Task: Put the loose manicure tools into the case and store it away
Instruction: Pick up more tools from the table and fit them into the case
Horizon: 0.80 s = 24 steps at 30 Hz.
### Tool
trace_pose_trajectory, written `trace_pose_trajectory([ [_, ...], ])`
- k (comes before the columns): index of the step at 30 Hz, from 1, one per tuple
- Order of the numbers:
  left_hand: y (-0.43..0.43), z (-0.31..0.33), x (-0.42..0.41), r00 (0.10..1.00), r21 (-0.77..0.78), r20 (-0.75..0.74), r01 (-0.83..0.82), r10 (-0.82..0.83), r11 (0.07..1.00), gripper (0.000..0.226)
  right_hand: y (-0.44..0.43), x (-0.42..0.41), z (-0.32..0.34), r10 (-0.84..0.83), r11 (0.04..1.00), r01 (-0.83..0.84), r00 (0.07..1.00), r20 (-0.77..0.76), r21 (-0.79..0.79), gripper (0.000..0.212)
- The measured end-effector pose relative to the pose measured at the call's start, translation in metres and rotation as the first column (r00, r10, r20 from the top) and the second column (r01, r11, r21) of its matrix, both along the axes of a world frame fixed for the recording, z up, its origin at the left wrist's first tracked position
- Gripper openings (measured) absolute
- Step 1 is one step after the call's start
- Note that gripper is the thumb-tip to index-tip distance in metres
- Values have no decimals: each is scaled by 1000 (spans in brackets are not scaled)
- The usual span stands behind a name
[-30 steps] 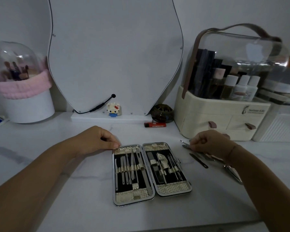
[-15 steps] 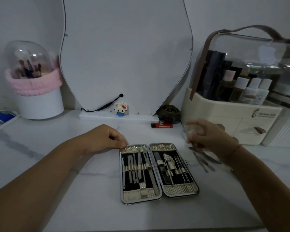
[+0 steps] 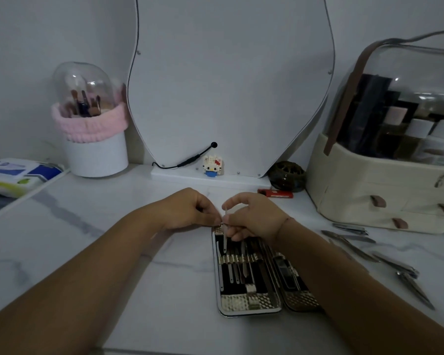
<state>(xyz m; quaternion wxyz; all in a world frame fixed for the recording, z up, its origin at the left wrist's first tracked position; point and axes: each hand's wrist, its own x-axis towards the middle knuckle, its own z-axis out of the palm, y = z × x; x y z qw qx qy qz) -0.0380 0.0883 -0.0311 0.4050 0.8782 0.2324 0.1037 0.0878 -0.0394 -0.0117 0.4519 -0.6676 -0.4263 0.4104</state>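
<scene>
The manicure case [image 3: 249, 303] lies open on the marble counter, its black lining holding several metal tools under elastic loops. My left hand [image 3: 190, 210] presses its fingertips on the case's top left corner. My right hand [image 3: 254, 219] hovers over the left half and pinches a thin metal tool [image 3: 225, 239], tip pointing down toward the loops. My right forearm hides much of the case's right half. Several loose manicure tools [image 3: 374, 254] lie on the counter to the right.
A cream cosmetics organiser [image 3: 374, 190] with drawers stands at the right. Behind the case are a mirror [image 3: 228, 85], a red lighter [image 3: 276, 193], a small block figure [image 3: 212, 165] and a dark round dish [image 3: 287, 175]. A brush holder [image 3: 92, 124] and wipes pack [image 3: 13, 175] sit left.
My right hand has come left from the loose tools to above the case's left half, now holding a thin tool. The view has shifted left. My left hand stays on the case corner.
</scene>
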Motion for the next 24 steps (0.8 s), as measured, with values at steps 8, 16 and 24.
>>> trace_pose_trajectory([
  [8, 1, -1, 1, 1000, -2, 5, -4, 4, 1000, 7, 0, 1, -7, 48, 998, -55, 983, 179, 36, 14],
  [16, 0, -1, 0, 1000, -46, 5, 18, -18, 999, 5, -2, 5, -9, 40, 998, -51, 941, 335, 22, 13],
  [24, 2, -2, -2, 998, -83, -4, 59, -59, 995, 9, -5, 0, -5, 109, 993, -113, 879, 464, -20, 36],
])
